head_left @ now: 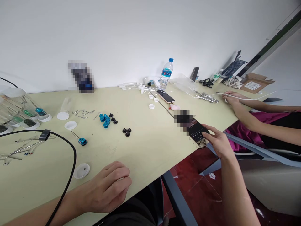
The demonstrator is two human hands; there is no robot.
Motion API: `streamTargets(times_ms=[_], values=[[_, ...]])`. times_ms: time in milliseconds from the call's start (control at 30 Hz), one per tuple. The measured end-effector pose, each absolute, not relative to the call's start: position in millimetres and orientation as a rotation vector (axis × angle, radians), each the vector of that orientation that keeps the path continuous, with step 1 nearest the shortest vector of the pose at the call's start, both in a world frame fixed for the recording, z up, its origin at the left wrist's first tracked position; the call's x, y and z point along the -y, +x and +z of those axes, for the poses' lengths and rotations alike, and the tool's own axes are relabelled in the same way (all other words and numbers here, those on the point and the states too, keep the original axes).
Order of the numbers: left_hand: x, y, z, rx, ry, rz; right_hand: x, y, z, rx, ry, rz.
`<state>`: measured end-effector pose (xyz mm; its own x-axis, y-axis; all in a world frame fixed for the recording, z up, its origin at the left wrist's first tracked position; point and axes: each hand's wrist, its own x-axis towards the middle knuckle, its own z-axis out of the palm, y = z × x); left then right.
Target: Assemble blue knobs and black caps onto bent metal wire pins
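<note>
My right hand [218, 142] grips a dark phone [197, 131] at the table's front edge, its lit screen facing up and the thumb over it. My left hand [108, 185] rests on the table with curled fingers, and nothing shows in it. Close to that hand lies a white round cap [81, 171]. Farther in are a blue knob on a metal rod [82, 141], a cluster of blue knobs [105, 120] and several black screws [127, 131]. A second phone [166, 96] lies by small white caps [151, 106].
Clear tubes on white bases [44, 116] stand at the left. A black cable [74, 153] crosses the left side. Bent hex keys [82, 113] lie mid-left. At the back is a water bottle [166, 75]. Another person's hands [231, 99] work beside metal rods [207, 96] and a cardboard box [255, 83].
</note>
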<state>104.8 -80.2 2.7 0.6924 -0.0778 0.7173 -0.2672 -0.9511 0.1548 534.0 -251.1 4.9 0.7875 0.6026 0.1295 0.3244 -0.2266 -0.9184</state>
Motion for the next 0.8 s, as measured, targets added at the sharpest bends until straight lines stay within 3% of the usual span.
streamTargets(times_ms=[433,800], values=[[79,105,1,0.315,2.646,1.099,247,536,-1,0.649,-1.820,0.333],[80,104,0,0.301,2.650,1.089,238,548,-3,0.728,-2.092,0.133]])
